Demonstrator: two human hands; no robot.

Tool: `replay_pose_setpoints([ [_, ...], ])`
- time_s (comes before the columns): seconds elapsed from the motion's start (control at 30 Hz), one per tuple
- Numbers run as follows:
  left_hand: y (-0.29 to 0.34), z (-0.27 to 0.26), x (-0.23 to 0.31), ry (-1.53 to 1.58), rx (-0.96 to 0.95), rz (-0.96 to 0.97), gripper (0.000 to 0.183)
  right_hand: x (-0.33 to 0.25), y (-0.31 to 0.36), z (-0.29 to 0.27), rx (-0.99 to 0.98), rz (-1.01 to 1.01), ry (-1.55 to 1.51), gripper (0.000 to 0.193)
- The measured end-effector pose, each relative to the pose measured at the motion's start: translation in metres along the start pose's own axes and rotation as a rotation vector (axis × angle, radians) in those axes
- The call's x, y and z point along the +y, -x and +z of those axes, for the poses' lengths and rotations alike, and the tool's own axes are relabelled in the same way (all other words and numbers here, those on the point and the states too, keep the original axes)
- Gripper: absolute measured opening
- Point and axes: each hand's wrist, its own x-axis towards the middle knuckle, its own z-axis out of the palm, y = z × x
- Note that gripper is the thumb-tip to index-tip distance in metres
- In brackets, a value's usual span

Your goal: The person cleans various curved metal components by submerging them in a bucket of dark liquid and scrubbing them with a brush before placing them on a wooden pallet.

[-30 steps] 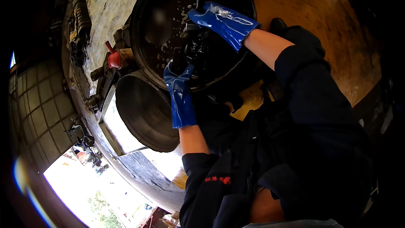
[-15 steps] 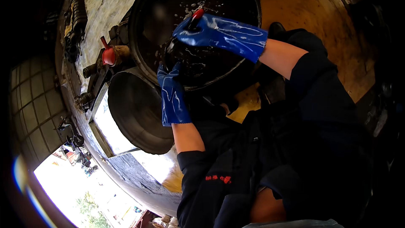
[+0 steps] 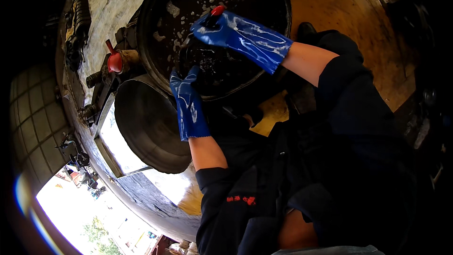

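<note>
Both my hands wear blue rubber gloves, wet and shiny, over a large round black basin point(image 3: 144, 49) of dark, bubbly liquid. My right hand point(image 3: 214, 30) is closed around a tool with a black handle and a red end point(image 3: 218, 10); its working end is hidden below the glove. Under it lies a dark, wet round part point(image 3: 210, 66), hard to make out against the liquid. At the basin's near left rim, my left hand point(image 3: 186, 89) grips the edge of this part, thumb and fingers apart on either side.
A large dark round pan point(image 3: 148, 127) leans beside the basin at the near left. Left of the basin are a red-handled fitting point(image 3: 114, 61) and a coil-spring assembly point(image 3: 78, 23). Brown stained floor point(image 3: 344, 19) spreads to the right, with my shoe point(image 3: 306, 30) close by.
My right hand has shifted slightly left and up with the tool. My left hand has also moved a little left. More foam patches show on the liquid; the whole view has shifted slightly.
</note>
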Motion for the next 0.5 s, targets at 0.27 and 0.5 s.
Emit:
replay_pose_setpoints([
  [0.27, 0.011, 0.02, 0.02, -0.09, -0.115, -0.053, 0.072, 0.017, -0.012, 0.003, -0.05, 0.028, -0.016, 0.023],
  [0.5, 0.002, 0.01, 0.006, -0.003, -0.081, -0.01, 0.067, 0.045, 0.002, -0.02, 0.254, 0.3, 0.076, 0.039],
])
